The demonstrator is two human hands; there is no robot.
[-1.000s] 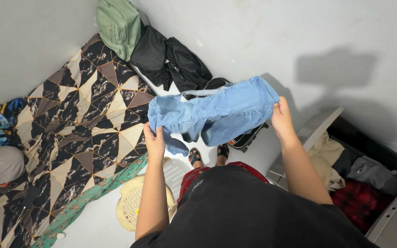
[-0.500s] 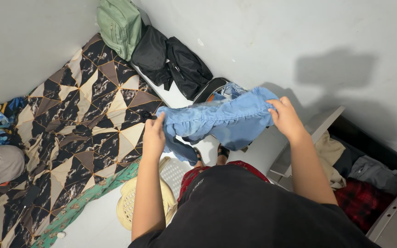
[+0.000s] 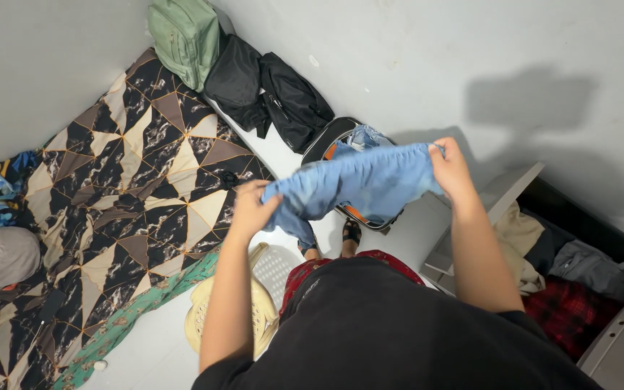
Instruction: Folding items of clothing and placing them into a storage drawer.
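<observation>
I hold a light blue denim garment (image 3: 359, 185) stretched out in front of my chest. My left hand (image 3: 253, 208) grips its left end. My right hand (image 3: 451, 167) grips its right end, a little higher. The garment hangs folded lengthwise between the two hands. Below it lies an open black suitcase (image 3: 326, 141) with blue and orange clothes inside.
A mattress with a black and beige triangle-patterned sheet (image 3: 131, 180) fills the left. A green backpack (image 3: 182, 40) and black bags (image 3: 269, 94) lean on the wall. A cream laundry basket (image 3: 214, 318) sits by my feet. An open cabinet (image 3: 579, 267) with clothes stands at the right.
My hands have brought the denim garment from spread out to folded narrower. The left hand has turned over at its end and the right hand has risen slightly.
</observation>
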